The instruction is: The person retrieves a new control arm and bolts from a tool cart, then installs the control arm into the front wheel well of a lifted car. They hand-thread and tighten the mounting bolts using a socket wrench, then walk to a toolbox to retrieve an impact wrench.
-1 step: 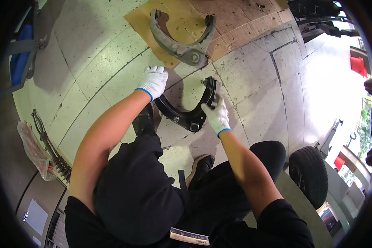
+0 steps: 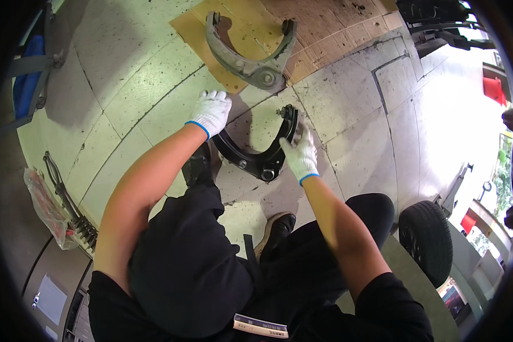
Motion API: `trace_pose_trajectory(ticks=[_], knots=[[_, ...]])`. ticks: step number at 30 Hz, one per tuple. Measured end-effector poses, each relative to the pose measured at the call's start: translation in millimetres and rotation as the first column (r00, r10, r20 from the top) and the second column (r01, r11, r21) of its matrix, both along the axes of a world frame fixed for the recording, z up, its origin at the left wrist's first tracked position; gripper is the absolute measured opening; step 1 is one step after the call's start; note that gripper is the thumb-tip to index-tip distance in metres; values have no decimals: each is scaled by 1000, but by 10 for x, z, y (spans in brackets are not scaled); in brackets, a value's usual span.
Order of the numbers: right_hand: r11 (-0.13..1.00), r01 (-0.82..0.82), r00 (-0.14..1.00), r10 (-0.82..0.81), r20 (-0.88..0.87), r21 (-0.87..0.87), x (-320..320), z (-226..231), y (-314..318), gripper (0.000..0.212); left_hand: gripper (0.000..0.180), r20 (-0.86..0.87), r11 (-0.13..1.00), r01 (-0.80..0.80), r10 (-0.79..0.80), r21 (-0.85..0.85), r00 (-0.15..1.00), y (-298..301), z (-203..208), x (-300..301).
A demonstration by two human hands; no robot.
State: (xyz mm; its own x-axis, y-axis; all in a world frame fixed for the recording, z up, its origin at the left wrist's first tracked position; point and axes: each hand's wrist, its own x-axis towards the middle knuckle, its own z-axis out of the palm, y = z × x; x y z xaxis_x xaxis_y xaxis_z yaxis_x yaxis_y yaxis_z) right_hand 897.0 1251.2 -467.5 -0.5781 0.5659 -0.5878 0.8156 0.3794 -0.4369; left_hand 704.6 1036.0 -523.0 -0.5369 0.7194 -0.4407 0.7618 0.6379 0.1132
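Observation:
A black U-shaped suspension control arm [image 2: 251,160] is in front of me above the tiled floor, its bend toward me. My left hand [image 2: 212,111], in a white knit glove with a blue cuff, is closed over its left end and hides that tip. At the right branch is my right hand [image 2: 301,154], gloved alike, fingers stretched along the outer side and thumb apart, touching or just over the metal. A bolt and nut show at the uncovered right end. Farther off, a worn grey control arm [image 2: 251,67] of similar shape lies partly on cardboard [image 2: 330,43].
To the left on the floor rest a strut-like rod with a ribbed boot [image 2: 68,199] and a clear plastic bag [image 2: 47,214]. A tyre [image 2: 425,242] stands at the right. Dark metal parts [image 2: 444,25] sit at the far right; a blue item [image 2: 28,85] is far left.
My right hand has shifted slightly right, its fingers straighter and farther from the black arm's outer edge. My left hand and both control arms look almost unmoved.

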Motion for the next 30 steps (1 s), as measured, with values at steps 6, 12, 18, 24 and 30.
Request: trace_pose_trajectory(ticks=[6,12,18,24,30], knots=[[795,-476,858,513,0,376,-568,-87,211,54,24,1,991,26,-26,130,1000,23,8,-6],[787,-546,836,535,124,285,-749,-251,98,38,25,12,986,0,-2,167,1000,329,-43,70],[638,-632,723,690,38,440,-761,-456,32,31,26,155,931,-190,148,311,977,471,90,52],[444,-790,531,840,110,422,-716,-641,77,36,24,666,695,-618,267,368,696,404,581,496],[366,-766,372,923,-101,528,-779,-726,130,30,30,905,697,-682,408,-220,125,222,436,733]])
